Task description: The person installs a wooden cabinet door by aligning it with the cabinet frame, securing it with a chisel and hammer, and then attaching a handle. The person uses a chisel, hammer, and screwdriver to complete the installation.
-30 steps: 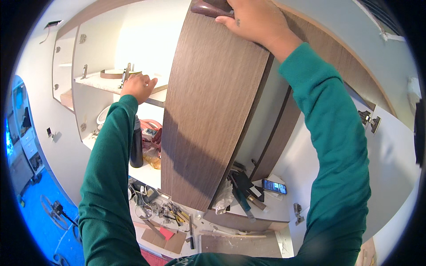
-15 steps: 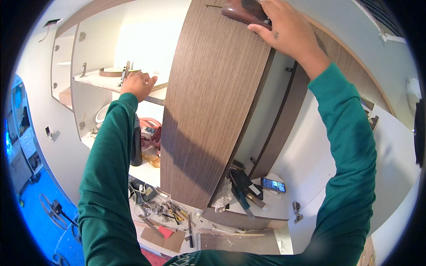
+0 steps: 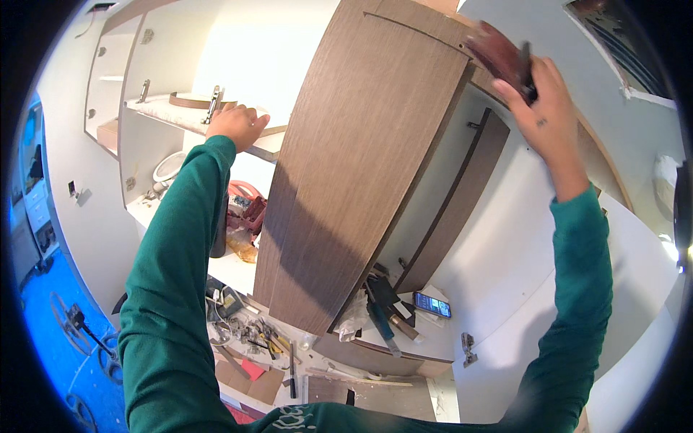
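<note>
My right hand [image 3: 545,101] grips a dark reddish wooden hand plane [image 3: 499,56], slightly blurred, beside the upper right corner of a brown wood-grain cabinet door panel [image 3: 346,151]. A thin dark line runs along the panel's top. My left hand [image 3: 237,126] rests on the front edge of a white cabinet shelf [image 3: 162,112], thumb spread to the right and fingertips partly hidden. A metal hinge [image 3: 213,105] stands right by its fingers, and a coiled brown edging strip [image 3: 189,99] lies behind.
Below lie scattered hand tools [image 3: 267,339], a hammer [image 3: 292,372] and cardboard [image 3: 249,382]. On the lower right ledge are a phone [image 3: 432,304] and a dark-handled tool [image 3: 380,321]. A dark bottle-like cylinder [image 3: 219,234] stands under my left arm. Blue floor [image 3: 43,317] shows at left.
My right hand has carried the hand plane rightward, from over the panel's top to beside its corner. My left hand stays on the shelf. The whole view has shifted slightly.
</note>
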### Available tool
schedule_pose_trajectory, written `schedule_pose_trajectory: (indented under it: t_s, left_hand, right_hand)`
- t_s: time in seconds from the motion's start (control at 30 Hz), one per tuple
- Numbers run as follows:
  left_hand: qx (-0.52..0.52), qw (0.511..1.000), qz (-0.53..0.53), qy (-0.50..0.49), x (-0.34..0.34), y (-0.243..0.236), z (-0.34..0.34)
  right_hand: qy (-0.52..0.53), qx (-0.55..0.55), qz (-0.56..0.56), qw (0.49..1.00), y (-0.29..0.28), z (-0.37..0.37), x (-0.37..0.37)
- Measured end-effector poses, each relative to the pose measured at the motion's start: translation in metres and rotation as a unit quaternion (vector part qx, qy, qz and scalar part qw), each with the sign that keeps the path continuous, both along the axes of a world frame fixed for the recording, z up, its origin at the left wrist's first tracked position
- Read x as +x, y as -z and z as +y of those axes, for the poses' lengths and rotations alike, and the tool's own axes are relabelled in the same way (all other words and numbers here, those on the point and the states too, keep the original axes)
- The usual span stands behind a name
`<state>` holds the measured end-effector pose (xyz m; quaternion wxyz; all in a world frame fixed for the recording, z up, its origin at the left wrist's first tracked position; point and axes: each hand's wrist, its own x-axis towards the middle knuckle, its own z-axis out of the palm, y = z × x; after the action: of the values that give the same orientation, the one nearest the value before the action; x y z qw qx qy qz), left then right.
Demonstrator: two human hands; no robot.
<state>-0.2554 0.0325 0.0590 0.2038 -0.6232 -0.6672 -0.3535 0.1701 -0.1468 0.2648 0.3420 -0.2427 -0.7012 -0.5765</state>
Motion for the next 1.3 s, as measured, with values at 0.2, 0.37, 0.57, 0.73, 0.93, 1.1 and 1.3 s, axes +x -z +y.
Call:
schedule_pose_trajectory:
  t_s: [0.2,0.37,0.57,0.73,0.93,1.1,1.3]
  left_hand:
    - [0.04,0.999,-0.015,-0.011,-0.005,0.008,0.01]
    - [0.056,0.998,-0.027,-0.008,-0.004,0.007,0.013]
    - [0.061,0.997,-0.041,0.007,-0.006,0.007,0.014]
    - [-0.003,0.999,-0.032,0.0,-0.001,0.001,0.008]
    - [0.041,0.999,-0.016,-0.006,-0.003,0.007,0.01]
    - [0.002,1.0,-0.029,-0.008,0.0,0.002,0.008]
    - [0.057,0.998,-0.038,0.001,-0.005,0.008,0.013]
  right_hand:
    - [0.031,-0.015,-0.016,0.999,-0.013,0.034,-0.096]
    - [0.04,-0.07,-0.065,0.995,-0.017,0.054,-0.16]
    - [0.034,-0.061,-0.087,0.994,-0.018,0.054,-0.149]
    - [-0.026,0.062,-0.091,0.994,-0.027,0.058,-0.053]
    - [0.01,0.001,-0.064,0.998,-0.024,0.047,-0.021]
    - [0.055,-0.074,-0.038,0.995,-0.025,0.043,-0.107]
    - [0.015,-0.061,-0.075,0.995,-0.025,0.061,-0.168]
